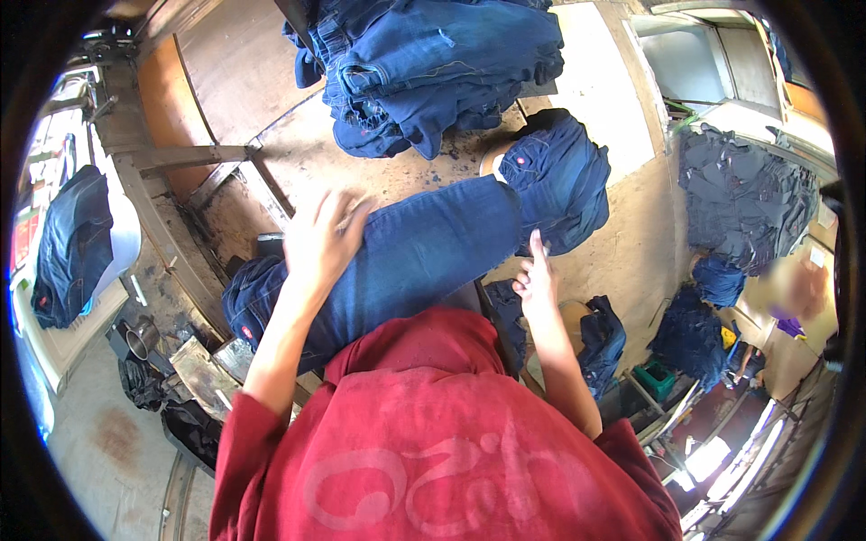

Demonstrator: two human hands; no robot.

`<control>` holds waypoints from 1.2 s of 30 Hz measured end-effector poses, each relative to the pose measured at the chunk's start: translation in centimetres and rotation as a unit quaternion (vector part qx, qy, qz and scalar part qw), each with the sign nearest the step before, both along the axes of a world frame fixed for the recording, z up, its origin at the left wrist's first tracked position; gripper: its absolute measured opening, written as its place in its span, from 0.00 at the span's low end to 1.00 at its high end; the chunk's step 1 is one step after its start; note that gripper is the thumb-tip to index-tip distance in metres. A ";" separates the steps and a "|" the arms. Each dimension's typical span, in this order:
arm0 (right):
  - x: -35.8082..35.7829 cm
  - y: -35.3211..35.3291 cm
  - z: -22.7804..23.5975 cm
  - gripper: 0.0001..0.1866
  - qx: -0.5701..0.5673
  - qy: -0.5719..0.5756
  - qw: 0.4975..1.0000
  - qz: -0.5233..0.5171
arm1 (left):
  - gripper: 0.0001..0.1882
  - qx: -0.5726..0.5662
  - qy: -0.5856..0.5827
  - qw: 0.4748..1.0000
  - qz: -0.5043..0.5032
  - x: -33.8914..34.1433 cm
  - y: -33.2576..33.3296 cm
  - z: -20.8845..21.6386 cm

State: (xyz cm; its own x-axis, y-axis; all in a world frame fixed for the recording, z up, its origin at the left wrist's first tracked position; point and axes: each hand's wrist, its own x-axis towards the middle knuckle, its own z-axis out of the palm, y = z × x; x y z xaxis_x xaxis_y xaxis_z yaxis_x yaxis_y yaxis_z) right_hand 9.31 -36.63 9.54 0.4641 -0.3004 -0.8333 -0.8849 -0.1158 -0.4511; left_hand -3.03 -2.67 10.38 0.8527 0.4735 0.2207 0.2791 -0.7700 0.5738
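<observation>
A pair of dark blue jeans point(433, 236) lies across in front of me, one leg stretched flat to the right and the bunched part at the lower left. Above its left part is my left hand point(325, 236), its fingers apart and blurred by motion, holding nothing that I can see. Just past the leg's right end is my right hand point(538, 278). Its index finger points up while the other fingers curl in; what they hold, if anything, is too small to make out. Another folded bundle of jeans point(561, 185) sits right beyond the leg's end.
A tall pile of jeans point(442, 63) rises on the worn tabletop point(622, 261) at the far side. Dark grey garments point(744, 194) are heaped at the right. More denim point(690, 338) and a green crate point(654, 380) stand lower right. A metal frame point(194, 162) runs along the left.
</observation>
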 end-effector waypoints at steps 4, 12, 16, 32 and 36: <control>1.6 -1.5 -5.8 0.23 0.152 0.069 0.983 -0.071 | 0.11 0.087 0.055 0.992 -0.066 -11.7 0.4 3.6; 11.2 -5.3 -18.8 0.22 -0.273 -0.221 0.933 0.084 | 0.36 0.021 0.219 0.967 -0.128 -11.0 -6.2 -0.2; 14.5 -5.9 -20.0 0.30 -0.193 -0.128 0.962 0.146 | 0.40 -0.024 0.134 0.986 -0.101 -8.4 -5.8 -0.8; -13.8 17.4 2.5 0.12 -0.084 -0.543 0.650 0.525 | 0.25 -0.235 0.184 0.943 -0.147 -3.6 4.2 -6.3; -13.7 18.8 1.4 0.09 -0.114 -0.517 0.638 0.559 | 0.19 -0.154 0.063 0.967 -0.193 -3.4 4.6 -6.6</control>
State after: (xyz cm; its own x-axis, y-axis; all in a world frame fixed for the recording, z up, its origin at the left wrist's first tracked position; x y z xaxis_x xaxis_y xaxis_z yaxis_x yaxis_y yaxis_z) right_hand -4.39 -17.81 10.97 0.7604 0.6419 0.0985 0.5662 -0.5811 -0.5846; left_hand -6.40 1.89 3.75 0.9900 0.1408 0.0032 0.0869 -0.6287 0.7728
